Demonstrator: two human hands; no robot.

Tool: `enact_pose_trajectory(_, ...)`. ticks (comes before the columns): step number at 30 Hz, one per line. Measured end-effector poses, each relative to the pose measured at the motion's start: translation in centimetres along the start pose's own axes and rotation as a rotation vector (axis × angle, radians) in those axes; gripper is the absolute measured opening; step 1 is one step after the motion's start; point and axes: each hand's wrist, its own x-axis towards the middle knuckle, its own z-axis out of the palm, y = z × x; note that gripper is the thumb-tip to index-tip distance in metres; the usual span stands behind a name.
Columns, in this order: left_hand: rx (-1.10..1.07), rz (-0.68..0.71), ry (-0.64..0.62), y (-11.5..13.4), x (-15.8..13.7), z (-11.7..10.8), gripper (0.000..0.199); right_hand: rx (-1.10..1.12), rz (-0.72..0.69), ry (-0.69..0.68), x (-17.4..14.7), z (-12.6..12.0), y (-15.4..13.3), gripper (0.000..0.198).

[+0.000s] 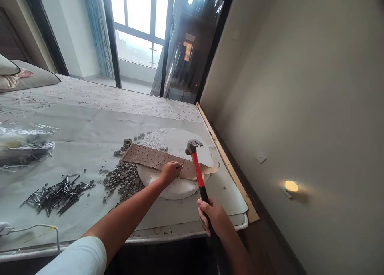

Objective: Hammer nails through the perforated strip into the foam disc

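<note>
My right hand (214, 217) is wrapped around the black grip of a claw hammer (197, 167) with a red shaft. The hammer's metal head is raised in front of the brown strip. My left hand (171, 171) rests on a long brown strip (150, 157) dotted with small holes, its fingertips pinched together near the strip's right part. What the pinch holds is too small to make out. Under the strip lies a round white slab (180, 189), probably foam, and the strip's right end looks torn and curled.
Grey gravel (127, 177) lies left of the slab, and a pile of nails (58, 195) farther left. A plastic-wrapped bundle (25, 147) is at the left edge. A white cable (36, 227) lies at front left. A wooden edge board (228, 163) runs beside the wall.
</note>
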Motion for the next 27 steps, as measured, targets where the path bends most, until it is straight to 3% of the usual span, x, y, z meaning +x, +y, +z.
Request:
enact_pose_trajectory(9,-0.002,0.002,-0.015,0.42,-0.08,-0.33,0.028,-0.028,-0.041,-0.012,-0.61,0.16,0.14,0.026)
enact_pose_trajectory(14,0.003,-0.022,-0.002,0.32,0.08,-0.14,0.026,-0.047,0.024,-0.041,-0.16,0.08,0.21,0.028)
enact_pose_trajectory(27,0.034,-0.02,-0.021,0.28,0.08,0.04,0.027,-0.024,-0.01,-0.033,-0.3,0.05,0.19,0.026)
